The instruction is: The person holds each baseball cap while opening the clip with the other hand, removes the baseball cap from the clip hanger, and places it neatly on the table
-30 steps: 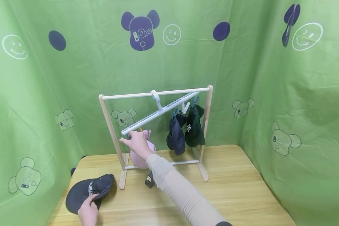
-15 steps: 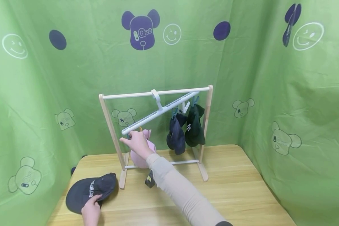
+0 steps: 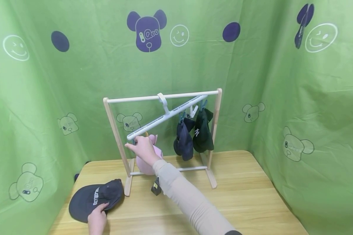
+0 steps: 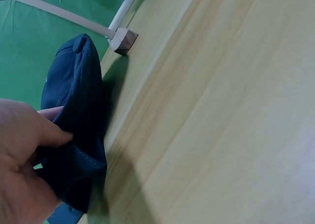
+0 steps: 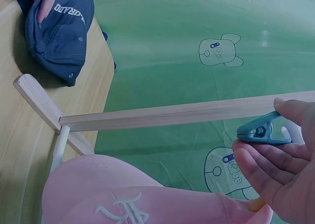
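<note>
My left hand [image 3: 97, 219] pinches the edge of a dark cap [image 3: 83, 201] with white COLORADO lettering, at the left of the table. In the left wrist view, thumb and fingers grip the cap's dark cloth [image 4: 81, 96]. My right hand [image 3: 144, 149] is up at the lowered left end of a pale clip hanger [image 3: 153, 124]. In the right wrist view it holds a blue-green clothespin [image 5: 261, 129] between thumb and fingers. Beside that hand a pink cap [image 5: 128, 189] with a white emblem hangs from a yellow clip [image 5: 257, 203]; the arm partly hides it in the head view.
The hanger hooks over the top bar of a wooden rack [image 3: 114, 137], tilted up to the right. A navy cap [image 3: 183, 140] and a dark green cap [image 3: 203, 130] hang from its right half. A white clip [image 3: 193, 112] hangs between them. Green printed curtains [image 3: 176, 65] surround the table [image 3: 238, 189].
The left hand and the dark cap have shifted slightly right, and more of the lettering shows. The right hand stays at the hanger's low end.
</note>
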`<state>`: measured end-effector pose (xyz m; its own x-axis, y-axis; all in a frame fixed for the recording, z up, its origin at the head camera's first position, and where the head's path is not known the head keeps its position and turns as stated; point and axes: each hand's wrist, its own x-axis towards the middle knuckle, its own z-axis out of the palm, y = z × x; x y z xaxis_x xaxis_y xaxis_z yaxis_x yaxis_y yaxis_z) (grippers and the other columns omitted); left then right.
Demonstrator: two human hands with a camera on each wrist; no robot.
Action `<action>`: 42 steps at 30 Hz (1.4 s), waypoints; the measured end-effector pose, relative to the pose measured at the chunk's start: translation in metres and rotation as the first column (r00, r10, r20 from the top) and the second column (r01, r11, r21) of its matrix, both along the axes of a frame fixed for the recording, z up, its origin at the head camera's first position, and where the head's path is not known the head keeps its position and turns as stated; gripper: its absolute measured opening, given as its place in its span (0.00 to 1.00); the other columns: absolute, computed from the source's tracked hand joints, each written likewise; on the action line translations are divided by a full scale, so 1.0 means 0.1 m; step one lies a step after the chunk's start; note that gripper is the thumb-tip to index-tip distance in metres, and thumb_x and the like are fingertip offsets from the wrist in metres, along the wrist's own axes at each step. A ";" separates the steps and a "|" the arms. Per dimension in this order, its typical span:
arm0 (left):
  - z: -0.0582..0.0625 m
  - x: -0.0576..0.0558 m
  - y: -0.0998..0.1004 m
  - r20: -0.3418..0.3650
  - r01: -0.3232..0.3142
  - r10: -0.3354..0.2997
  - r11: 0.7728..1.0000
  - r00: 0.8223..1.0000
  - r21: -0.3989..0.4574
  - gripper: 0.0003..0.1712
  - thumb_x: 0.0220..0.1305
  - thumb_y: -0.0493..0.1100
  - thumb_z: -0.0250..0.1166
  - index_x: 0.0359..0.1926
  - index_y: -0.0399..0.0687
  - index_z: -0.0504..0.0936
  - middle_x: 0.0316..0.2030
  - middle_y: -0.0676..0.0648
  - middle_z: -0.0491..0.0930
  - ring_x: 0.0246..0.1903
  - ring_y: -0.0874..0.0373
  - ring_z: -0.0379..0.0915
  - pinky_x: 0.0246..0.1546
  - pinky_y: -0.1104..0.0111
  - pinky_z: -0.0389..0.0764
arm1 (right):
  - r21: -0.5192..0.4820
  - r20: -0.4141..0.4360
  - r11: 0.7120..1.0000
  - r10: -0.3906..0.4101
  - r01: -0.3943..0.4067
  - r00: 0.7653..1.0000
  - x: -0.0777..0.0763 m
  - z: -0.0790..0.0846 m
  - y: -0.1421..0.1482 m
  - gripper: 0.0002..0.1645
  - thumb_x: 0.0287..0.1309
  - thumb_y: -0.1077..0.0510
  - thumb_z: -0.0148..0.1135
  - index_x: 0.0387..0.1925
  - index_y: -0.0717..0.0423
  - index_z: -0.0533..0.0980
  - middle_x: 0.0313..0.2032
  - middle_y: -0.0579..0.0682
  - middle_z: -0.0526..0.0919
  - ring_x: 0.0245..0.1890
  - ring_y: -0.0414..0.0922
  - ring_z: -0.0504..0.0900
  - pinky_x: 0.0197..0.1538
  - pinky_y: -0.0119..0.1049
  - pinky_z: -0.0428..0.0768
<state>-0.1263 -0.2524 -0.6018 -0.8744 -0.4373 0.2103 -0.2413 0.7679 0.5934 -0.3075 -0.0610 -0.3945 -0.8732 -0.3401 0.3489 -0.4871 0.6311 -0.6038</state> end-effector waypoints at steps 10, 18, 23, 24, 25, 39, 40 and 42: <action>-0.02 -0.06 -0.03 0.212 0.127 -0.122 0.992 0.970 -0.007 0.23 0.55 0.29 0.51 0.51 0.32 0.81 0.56 0.26 0.75 0.60 0.24 0.65 0.59 0.38 0.70 | 0.003 0.001 1.000 -0.002 0.002 1.000 0.01 0.00 -0.01 0.25 0.57 0.40 0.65 0.19 0.49 0.66 0.15 0.40 0.63 0.15 0.35 0.61 0.21 0.24 0.61; -0.06 -0.05 -0.09 0.317 0.234 -0.242 0.970 0.917 0.066 0.27 0.61 0.39 0.58 0.59 0.28 0.73 0.62 0.21 0.64 0.63 0.17 0.51 0.57 0.25 0.57 | 0.005 -0.014 1.000 -0.006 0.006 1.000 0.00 -0.02 0.00 0.25 0.57 0.41 0.66 0.18 0.49 0.65 0.14 0.40 0.62 0.15 0.34 0.60 0.20 0.23 0.61; -0.10 -0.07 -0.12 0.348 0.276 -0.283 0.958 0.894 0.071 0.31 0.63 0.43 0.60 0.62 0.27 0.69 0.64 0.19 0.60 0.63 0.15 0.48 0.56 0.24 0.56 | 0.010 0.020 1.000 -0.020 0.020 1.000 -0.02 -0.02 -0.01 0.26 0.57 0.40 0.65 0.18 0.48 0.64 0.14 0.40 0.62 0.15 0.35 0.60 0.21 0.23 0.60; -0.11 -0.07 -0.14 0.349 0.280 -0.286 0.958 0.892 0.069 0.31 0.63 0.43 0.60 0.63 0.28 0.69 0.64 0.19 0.59 0.64 0.15 0.47 0.56 0.24 0.56 | 0.010 0.019 1.000 -0.021 0.021 1.000 -0.02 -0.02 -0.01 0.26 0.57 0.40 0.65 0.17 0.48 0.63 0.14 0.40 0.62 0.15 0.35 0.61 0.21 0.23 0.60; -0.12 -0.07 -0.15 0.353 0.282 -0.288 0.957 0.890 0.069 0.32 0.63 0.44 0.60 0.63 0.28 0.68 0.65 0.19 0.58 0.64 0.15 0.47 0.56 0.24 0.56 | 0.008 0.017 1.000 -0.020 0.020 1.000 -0.02 -0.02 -0.01 0.27 0.57 0.40 0.65 0.17 0.48 0.63 0.14 0.40 0.62 0.15 0.35 0.60 0.21 0.23 0.60; -0.16 -0.04 -0.36 0.350 0.266 -0.293 0.956 0.890 0.124 0.33 0.67 0.46 0.58 0.66 0.30 0.65 0.67 0.20 0.54 0.66 0.16 0.41 0.59 0.24 0.49 | -0.002 0.027 1.000 -0.007 0.007 1.000 0.01 0.01 0.00 0.25 0.57 0.42 0.66 0.18 0.48 0.64 0.15 0.40 0.63 0.16 0.35 0.61 0.21 0.23 0.60; -0.16 -0.04 -0.37 0.344 0.266 -0.294 0.956 0.892 0.127 0.32 0.67 0.46 0.58 0.66 0.30 0.66 0.67 0.20 0.54 0.66 0.16 0.41 0.59 0.24 0.49 | -0.002 0.027 1.000 -0.007 0.007 1.000 0.01 0.02 0.00 0.25 0.57 0.42 0.66 0.18 0.48 0.64 0.15 0.40 0.63 0.16 0.35 0.61 0.21 0.23 0.61; -0.15 -0.03 -0.38 0.338 0.267 -0.295 0.955 0.894 0.127 0.32 0.67 0.45 0.58 0.65 0.29 0.66 0.67 0.20 0.55 0.65 0.16 0.42 0.59 0.24 0.49 | 0.002 0.027 1.000 -0.007 0.007 1.000 0.02 0.02 0.00 0.26 0.57 0.41 0.66 0.18 0.48 0.64 0.15 0.40 0.63 0.16 0.35 0.61 0.22 0.23 0.61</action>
